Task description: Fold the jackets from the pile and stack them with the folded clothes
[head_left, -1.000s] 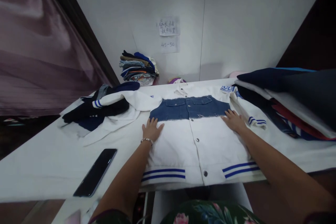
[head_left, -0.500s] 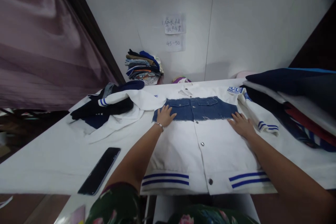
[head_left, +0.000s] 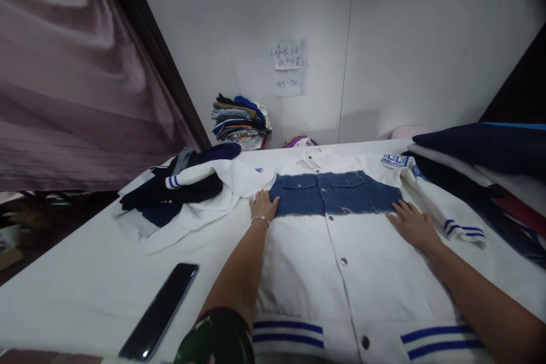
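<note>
**Left hand** [head_left: 264,206] and **right hand** [head_left: 412,226] on a white varsity jacket [head_left: 341,278], which lay flat and face up on a white table [head_left: 72,278]. Both hands were open, palms down and fingers spread, well apart from each other, with the jacket's front between them and nothing clamped. The left hand, a bracelet [head_left: 260,219] at its wrist, rested on white fabric just left of the jacket's denim yoke panel [head_left: 335,193]; half a second earlier it had lain on the denim itself. The right hand pressed white fabric just below the panel's right corner, and it sat further right than before. To the right of this hand lay a sleeve with a blue-striped cuff [head_left: 464,229]. To the left of the left hand, the other sleeve [head_left: 191,177] lay folded over a dark garment [head_left: 170,196]. A smartphone [head_left: 158,311] lay on the table behind and left of the left hand. Beyond the right hand stood a stack of folded garments [head_left: 482,151].
</note>
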Action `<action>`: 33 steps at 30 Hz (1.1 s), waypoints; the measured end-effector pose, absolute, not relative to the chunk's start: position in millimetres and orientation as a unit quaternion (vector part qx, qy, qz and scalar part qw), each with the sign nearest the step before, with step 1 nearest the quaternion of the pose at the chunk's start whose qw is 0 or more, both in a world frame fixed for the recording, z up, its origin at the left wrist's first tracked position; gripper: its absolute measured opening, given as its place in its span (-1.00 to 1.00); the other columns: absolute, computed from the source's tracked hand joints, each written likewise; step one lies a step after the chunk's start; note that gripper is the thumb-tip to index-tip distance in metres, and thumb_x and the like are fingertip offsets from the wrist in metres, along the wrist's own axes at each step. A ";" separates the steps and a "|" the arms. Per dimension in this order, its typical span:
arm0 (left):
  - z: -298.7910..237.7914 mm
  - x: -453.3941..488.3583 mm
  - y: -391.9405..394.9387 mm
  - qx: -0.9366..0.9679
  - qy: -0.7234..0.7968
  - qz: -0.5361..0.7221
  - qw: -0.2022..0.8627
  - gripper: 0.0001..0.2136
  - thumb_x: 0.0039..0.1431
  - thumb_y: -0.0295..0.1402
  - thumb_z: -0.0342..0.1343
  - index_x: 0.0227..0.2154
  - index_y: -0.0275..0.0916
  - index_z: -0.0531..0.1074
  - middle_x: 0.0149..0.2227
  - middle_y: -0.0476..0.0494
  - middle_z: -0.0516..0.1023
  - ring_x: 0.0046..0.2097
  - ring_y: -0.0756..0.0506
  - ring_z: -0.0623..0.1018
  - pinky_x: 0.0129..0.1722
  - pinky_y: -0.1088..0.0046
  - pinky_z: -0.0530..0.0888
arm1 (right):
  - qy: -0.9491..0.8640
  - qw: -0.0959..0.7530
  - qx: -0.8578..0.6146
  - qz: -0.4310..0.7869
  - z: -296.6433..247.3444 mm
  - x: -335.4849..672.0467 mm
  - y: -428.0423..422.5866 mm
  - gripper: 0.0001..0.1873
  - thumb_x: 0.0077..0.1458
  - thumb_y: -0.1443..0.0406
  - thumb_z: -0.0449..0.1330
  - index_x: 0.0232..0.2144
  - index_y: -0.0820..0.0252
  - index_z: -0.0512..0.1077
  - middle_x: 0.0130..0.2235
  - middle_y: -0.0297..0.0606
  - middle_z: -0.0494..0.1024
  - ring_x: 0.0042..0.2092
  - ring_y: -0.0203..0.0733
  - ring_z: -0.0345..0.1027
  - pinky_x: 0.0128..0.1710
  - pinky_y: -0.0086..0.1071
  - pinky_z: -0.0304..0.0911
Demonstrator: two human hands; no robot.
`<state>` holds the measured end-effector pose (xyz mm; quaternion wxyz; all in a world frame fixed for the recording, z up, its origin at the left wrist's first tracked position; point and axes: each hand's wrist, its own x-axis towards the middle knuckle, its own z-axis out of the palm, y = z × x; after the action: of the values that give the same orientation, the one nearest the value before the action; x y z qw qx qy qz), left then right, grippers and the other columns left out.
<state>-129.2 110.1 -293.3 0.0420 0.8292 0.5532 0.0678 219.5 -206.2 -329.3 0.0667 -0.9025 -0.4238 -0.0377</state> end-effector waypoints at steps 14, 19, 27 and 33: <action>-290.7 -129.7 106.1 0.830 0.551 0.086 0.034 -0.40 0.26 -0.03 -0.29 0.23 -0.29 0.16 0.30 -0.28 0.11 0.32 -0.24 0.08 0.24 -0.03 0.03 | -0.497 0.230 -0.835 0.053 -241.2 176.0 -46.9 -0.41 0.18 0.04 -0.09 0.11 0.30 0.27 -0.07 -0.10 0.53 -0.05 -0.02 0.39 -0.05 -0.25 0.26; -296.5 -130.9 109.4 0.832 0.546 0.096 0.029 -0.40 0.26 -0.02 -0.28 0.22 -0.30 0.18 0.29 -0.27 0.13 0.31 -0.24 0.10 0.25 -0.02 0.02 | -0.444 0.226 -0.864 0.072 -245.6 153.0 61.1 -0.12 0.11 0.03 0.05 0.30 0.39 -0.17 0.12 0.14 0.32 0.08 0.11 0.27 -0.02 -0.16 0.22; -302.1 -130.6 112.6 0.830 0.549 0.095 0.005 -0.42 0.27 -0.05 -0.23 0.21 -0.32 0.18 0.29 -0.25 0.16 0.29 -0.23 0.12 0.24 0.00 0.03 | -0.285 0.259 -0.922 0.030 -272.9 158.4 140.7 0.06 0.02 0.02 0.18 0.32 0.27 -0.32 0.32 0.24 -0.17 0.29 0.28 -0.17 0.16 -0.01 -0.03; -301.1 -130.1 112.3 0.828 0.551 0.099 0.012 -0.43 0.26 -0.06 -0.21 0.21 -0.32 0.19 0.28 -0.26 0.17 0.30 -0.24 0.12 0.24 0.01 0.05 | -0.300 0.392 -0.869 0.044 -287.0 170.2 144.8 -0.03 -0.09 0.34 0.23 0.32 0.17 -0.13 0.32 0.17 -0.15 0.26 0.33 -0.09 0.19 0.09 -0.10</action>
<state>-130.1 112.3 -301.1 0.0119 0.8283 0.5513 0.0991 170.2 144.8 -287.0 0.3915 -0.8688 -0.2999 0.0444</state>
